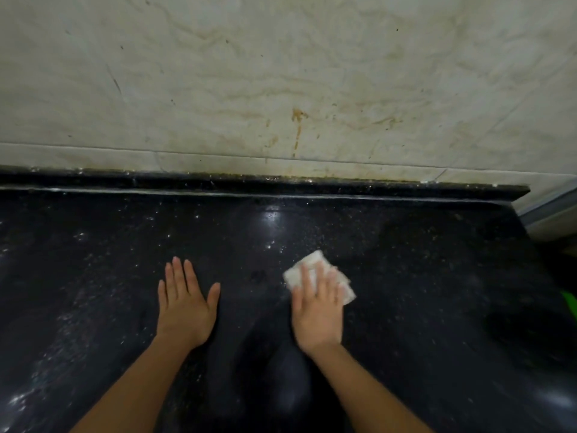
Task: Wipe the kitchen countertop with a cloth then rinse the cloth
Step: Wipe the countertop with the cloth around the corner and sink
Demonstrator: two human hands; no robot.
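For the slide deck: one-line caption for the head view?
Right hand presses a white cloth on the black countertop; left hand rests flat beside it, stained wall behind.

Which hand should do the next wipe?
Probably the right hand: it already presses flat on the white cloth on the black countertop. The left hand lies flat beside it, touching no cloth.

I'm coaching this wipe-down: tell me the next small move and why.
Probably slide the right hand, flat on the white cloth, leftward across the black countertop toward the pale specks beyond the left hand, which rests flat. That side looks speckled; no sink is in view, so rinsing seems premature.
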